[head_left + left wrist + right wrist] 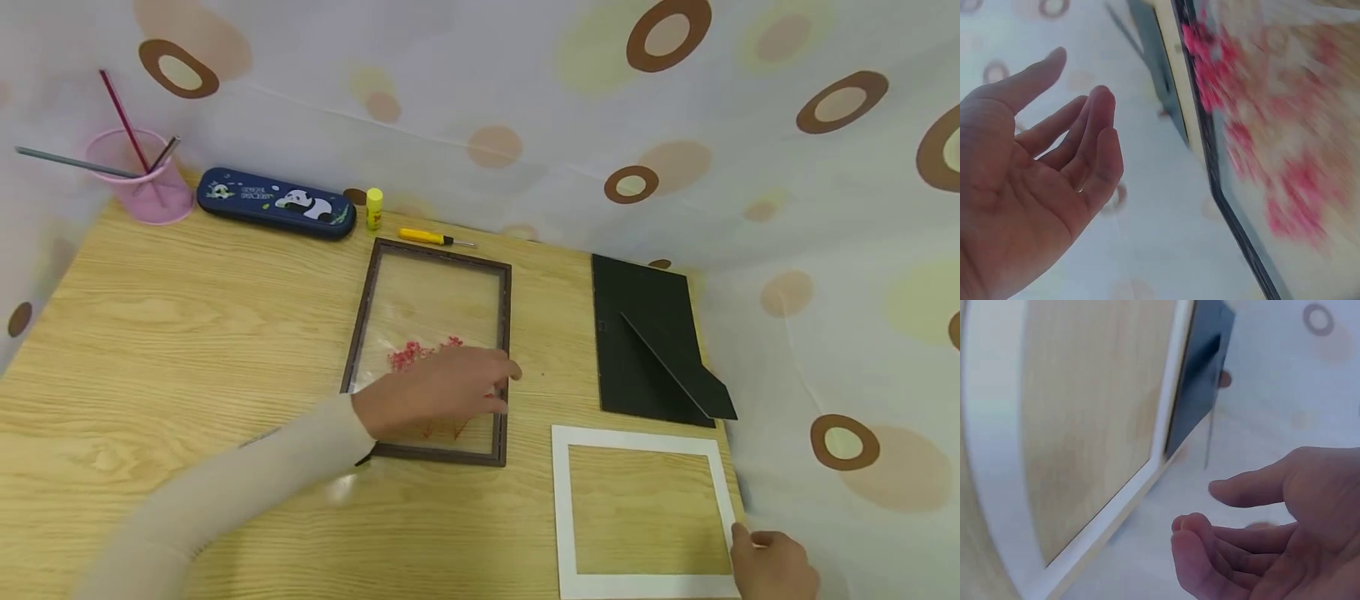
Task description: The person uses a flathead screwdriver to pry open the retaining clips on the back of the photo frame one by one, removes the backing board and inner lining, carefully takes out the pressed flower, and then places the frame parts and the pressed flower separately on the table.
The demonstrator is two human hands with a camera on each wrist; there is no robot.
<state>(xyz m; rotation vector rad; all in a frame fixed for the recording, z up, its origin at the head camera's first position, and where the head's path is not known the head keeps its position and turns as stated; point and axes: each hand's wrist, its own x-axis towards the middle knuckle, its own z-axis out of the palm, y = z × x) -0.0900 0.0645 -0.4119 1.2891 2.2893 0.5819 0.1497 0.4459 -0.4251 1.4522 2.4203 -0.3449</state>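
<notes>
My left hand (450,387) hangs over a dark picture frame (507,312) lying on the table. Pink-red flowers (408,356) show inside the frame, partly hidden by that hand. In the left wrist view the fingers (1107,156) are loosely bent, the thumb stands apart, and nothing is held. A white rectangular mat (564,517) lies at the front right. Beside its right edge is my right hand (774,567). The right wrist view shows a gap between thumb and loosely curled fingers (1194,550), with nothing between them and the mat apart from them.
Behind the mat lies a black backing board (637,292) with its stand (675,371) raised. Along the back are a yellow screwdriver (423,237), a glue stick (374,208), a panda pencil case (273,204) and a pink cup (161,204) with pencils. Patterned cloth borders the table (187,333).
</notes>
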